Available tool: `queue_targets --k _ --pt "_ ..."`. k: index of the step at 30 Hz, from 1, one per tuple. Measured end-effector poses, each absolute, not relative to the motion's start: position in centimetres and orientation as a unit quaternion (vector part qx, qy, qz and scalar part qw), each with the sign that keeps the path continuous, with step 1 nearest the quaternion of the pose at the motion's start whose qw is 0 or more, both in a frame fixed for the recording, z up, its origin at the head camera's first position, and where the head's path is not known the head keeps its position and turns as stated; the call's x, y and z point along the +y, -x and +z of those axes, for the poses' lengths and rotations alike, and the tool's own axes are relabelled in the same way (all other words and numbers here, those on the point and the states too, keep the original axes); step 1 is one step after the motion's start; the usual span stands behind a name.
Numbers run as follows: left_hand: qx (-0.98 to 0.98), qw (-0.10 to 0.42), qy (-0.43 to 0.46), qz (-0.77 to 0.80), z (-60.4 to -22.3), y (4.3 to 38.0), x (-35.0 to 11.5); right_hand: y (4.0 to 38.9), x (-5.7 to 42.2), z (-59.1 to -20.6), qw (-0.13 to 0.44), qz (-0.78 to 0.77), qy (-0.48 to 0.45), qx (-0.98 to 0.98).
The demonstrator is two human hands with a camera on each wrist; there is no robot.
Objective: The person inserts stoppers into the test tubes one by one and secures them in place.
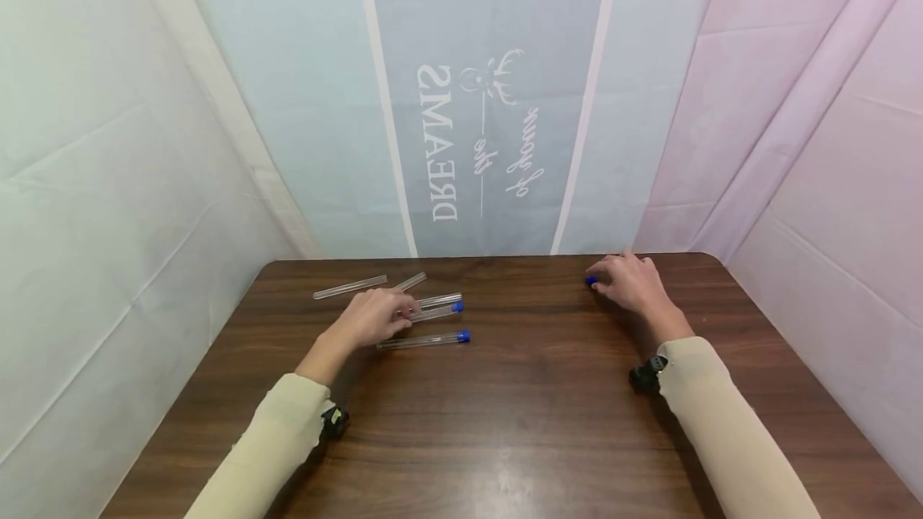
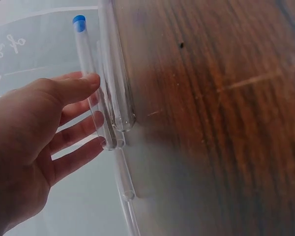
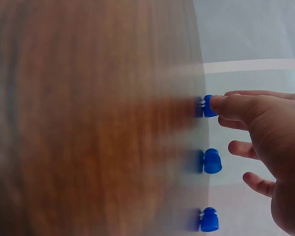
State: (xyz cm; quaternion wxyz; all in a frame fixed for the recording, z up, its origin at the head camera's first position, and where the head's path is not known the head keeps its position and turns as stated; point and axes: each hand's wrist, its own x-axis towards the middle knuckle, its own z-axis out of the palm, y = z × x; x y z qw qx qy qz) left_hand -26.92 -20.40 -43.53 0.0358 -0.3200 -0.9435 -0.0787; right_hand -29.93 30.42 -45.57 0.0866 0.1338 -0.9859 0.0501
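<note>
My left hand [image 1: 375, 316] pinches a clear test tube [image 2: 84, 54] between thumb and fingertips. A blue stopper [image 2: 79, 22] closes this tube's far end. Just beyond it lie uncapped test tubes [image 2: 117, 73]. Nearer to me, a second capped test tube [image 1: 425, 340] rests on the table beside the left hand. At the back right, my right hand [image 1: 629, 283] has its thumb and forefinger on a small blue stopper [image 3: 210, 106], the other fingers spread apart. Two more blue stoppers, one in the middle [image 3: 212, 161] and one lower [image 3: 209, 220], stand in the right wrist view; the hand hides them in the head view.
Uncapped test tubes lie at the back left, one farthest left [image 1: 350, 287] and a shorter-looking one [image 1: 411, 282] partly behind the left hand. The brown wooden table [image 1: 505, 415] ends at a printed cloth [image 1: 497, 102]. White cloth walls flank both sides.
</note>
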Motion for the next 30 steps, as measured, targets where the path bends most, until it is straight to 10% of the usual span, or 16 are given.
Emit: queue_targets --k 30 --pt "-0.923 0.040 0.368 -0.104 -49.3 30.7 -22.6 30.1 30.3 -45.5 0.065 0.085 -0.129 -0.986"
